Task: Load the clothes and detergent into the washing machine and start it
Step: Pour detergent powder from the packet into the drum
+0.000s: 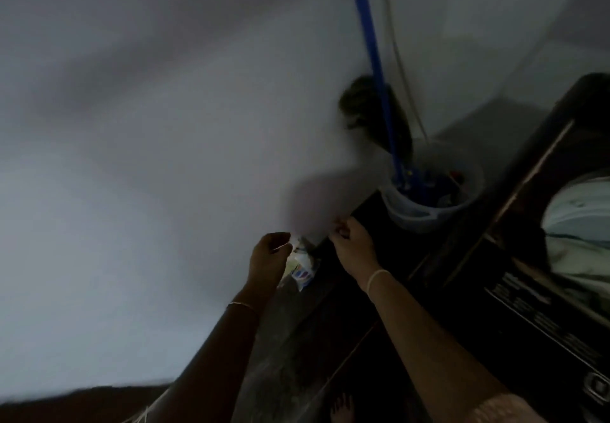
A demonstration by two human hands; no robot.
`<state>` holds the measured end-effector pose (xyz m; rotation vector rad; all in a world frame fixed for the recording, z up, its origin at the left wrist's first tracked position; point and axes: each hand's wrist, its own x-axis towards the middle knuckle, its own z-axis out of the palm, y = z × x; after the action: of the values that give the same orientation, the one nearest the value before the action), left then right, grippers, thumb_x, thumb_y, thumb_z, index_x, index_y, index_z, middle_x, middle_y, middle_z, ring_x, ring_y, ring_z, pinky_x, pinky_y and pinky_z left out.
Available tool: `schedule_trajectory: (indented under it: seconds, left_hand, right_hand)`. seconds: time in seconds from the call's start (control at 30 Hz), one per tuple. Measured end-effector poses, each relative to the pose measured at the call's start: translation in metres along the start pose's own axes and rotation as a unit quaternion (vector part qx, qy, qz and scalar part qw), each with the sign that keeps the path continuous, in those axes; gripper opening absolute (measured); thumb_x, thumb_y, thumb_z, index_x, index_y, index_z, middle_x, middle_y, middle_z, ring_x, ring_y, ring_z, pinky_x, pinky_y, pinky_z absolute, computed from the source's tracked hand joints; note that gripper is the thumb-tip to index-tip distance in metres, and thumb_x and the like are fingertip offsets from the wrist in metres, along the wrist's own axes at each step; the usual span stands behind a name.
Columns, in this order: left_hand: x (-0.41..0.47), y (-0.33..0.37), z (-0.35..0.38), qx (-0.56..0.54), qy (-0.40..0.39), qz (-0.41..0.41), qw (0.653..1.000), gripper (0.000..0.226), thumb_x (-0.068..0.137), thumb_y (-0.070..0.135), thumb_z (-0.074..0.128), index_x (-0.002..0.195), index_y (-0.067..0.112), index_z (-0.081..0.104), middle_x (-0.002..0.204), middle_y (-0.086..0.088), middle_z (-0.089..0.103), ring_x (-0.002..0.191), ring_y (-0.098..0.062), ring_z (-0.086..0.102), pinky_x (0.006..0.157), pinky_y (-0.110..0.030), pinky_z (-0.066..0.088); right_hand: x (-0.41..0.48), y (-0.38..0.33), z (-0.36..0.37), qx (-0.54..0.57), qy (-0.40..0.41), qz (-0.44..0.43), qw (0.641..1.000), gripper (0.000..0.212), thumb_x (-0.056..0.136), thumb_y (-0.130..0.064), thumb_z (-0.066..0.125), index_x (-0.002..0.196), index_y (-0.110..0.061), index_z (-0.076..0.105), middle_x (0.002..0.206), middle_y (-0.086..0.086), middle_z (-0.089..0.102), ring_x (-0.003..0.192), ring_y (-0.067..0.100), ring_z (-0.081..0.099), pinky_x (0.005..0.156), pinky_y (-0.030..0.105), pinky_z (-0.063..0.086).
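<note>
Nearest, two forearms are stretched forward. The left hand is curled round a small detergent sachet, held beside the wall. The right hand has its fingertips drawn together, and whether anything is pinched cannot be told. Pale clothes are seen already inside the open washing machine. Detergent is judged yet to be added, and the machine yet to be started.

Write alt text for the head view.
In dim light, the left hand grips a small detergent packet while the right hand hovers beside it, fingers curled. At right, a washing machine holds clothes; a bucket holds a mop.
</note>
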<state>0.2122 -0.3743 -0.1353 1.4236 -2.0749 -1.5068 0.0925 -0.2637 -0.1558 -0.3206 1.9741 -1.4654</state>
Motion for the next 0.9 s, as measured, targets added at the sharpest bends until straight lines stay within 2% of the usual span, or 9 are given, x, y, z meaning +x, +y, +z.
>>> schedule_trajectory:
  seconds: [0.13,0.23,0.33,0.47,0.57,0.63,0.73,0.83,0.9]
  left_hand:
    - [0.037,-0.044,0.004,0.034,-0.013,-0.055,0.998,0.029,0.089,0.012,0.061,0.117,0.012,0.061,0.118,-0.005,0.065,0.101,-0.022,0.062,0.091,-0.038,0.050]
    - [0.069,-0.079,0.009,0.061,-0.030,-0.087,0.994,0.029,0.086,0.016,0.065,0.115,0.019,0.061,0.119,-0.003,0.066,0.101,-0.020,0.064,0.088,-0.031,0.049]
    - [0.106,-0.114,0.015,0.076,-0.030,-0.126,0.989,0.033,0.086,0.022,0.066,0.118,0.021,0.058,0.125,-0.003,0.063,0.104,-0.020,0.063,0.091,-0.033,0.049]
    - [0.151,-0.156,0.029,0.079,-0.028,-0.175,0.981,0.040,0.090,0.021,0.062,0.129,0.016,0.052,0.133,-0.005,0.057,0.108,-0.020,0.060,0.085,-0.026,0.042]
    - [0.180,-0.178,0.042,0.078,-0.036,-0.198,0.976,0.046,0.091,0.022,0.062,0.134,0.015,0.047,0.136,-0.007,0.053,0.103,-0.015,0.056,0.079,-0.024,0.040]
    - [0.200,-0.191,0.051,0.078,-0.036,-0.205,0.975,0.048,0.091,0.021,0.061,0.137,0.014,0.045,0.138,-0.007,0.052,0.099,-0.012,0.053,0.074,-0.019,0.041]
    - [0.228,-0.212,0.063,0.076,-0.039,-0.204,0.975,0.048,0.093,0.020,0.060,0.137,0.014,0.043,0.138,-0.006,0.052,0.095,-0.008,0.052,0.052,-0.005,0.038]
    - [0.249,-0.231,0.073,0.082,-0.031,-0.199,0.976,0.046,0.092,0.020,0.060,0.135,0.014,0.045,0.135,-0.006,0.056,0.094,-0.009,0.057,0.053,-0.006,0.034]
    - [0.258,-0.243,0.080,0.086,-0.027,-0.196,0.976,0.043,0.093,0.018,0.058,0.134,0.013,0.047,0.130,-0.005,0.058,0.079,-0.002,0.057,0.049,-0.005,0.037]
  right_hand:
    - [0.039,0.047,0.034,-0.037,-0.027,0.074,0.996,0.023,0.088,-0.012,0.059,0.111,-0.009,0.061,0.120,0.012,0.061,0.113,0.029,0.057,0.101,0.043,0.045]
    - [0.072,0.079,0.063,-0.108,-0.067,0.109,0.986,0.029,0.086,-0.013,0.058,0.116,-0.013,0.060,0.124,0.010,0.061,0.118,0.030,0.056,0.102,0.044,0.045]
    - [0.104,0.111,0.096,-0.182,-0.116,0.123,0.969,0.038,0.088,-0.021,0.058,0.126,-0.019,0.054,0.130,0.007,0.059,0.122,0.030,0.053,0.102,0.043,0.045]
    - [0.151,0.153,0.128,-0.317,-0.202,0.106,0.921,0.044,0.090,-0.028,0.056,0.132,-0.021,0.047,0.134,0.009,0.055,0.125,0.032,0.051,0.103,0.047,0.044]
    - [0.193,0.178,0.140,-0.404,-0.223,0.068,0.885,0.045,0.090,-0.024,0.057,0.134,-0.018,0.049,0.137,0.008,0.054,0.127,0.029,0.049,0.104,0.042,0.044]
    - [0.220,0.192,0.148,-0.477,-0.239,0.006,0.846,0.043,0.090,-0.024,0.059,0.132,-0.016,0.052,0.138,0.006,0.052,0.127,0.026,0.049,0.103,0.040,0.045]
    - [0.256,0.215,0.166,-0.574,-0.290,-0.101,0.759,0.043,0.087,-0.024,0.063,0.128,-0.015,0.054,0.147,0.005,0.042,0.127,0.028,0.048,0.100,0.042,0.046]
    - [0.280,0.241,0.187,-0.630,-0.340,-0.170,0.677,0.043,0.085,-0.017,0.062,0.127,-0.015,0.053,0.158,0.006,0.021,0.134,0.033,0.038,0.101,0.049,0.043]
    - [0.289,0.257,0.198,-0.645,-0.350,-0.190,0.653,0.039,0.085,-0.014,0.062,0.123,-0.012,0.054,0.158,0.011,0.016,0.135,0.038,0.034,0.104,0.051,0.040]
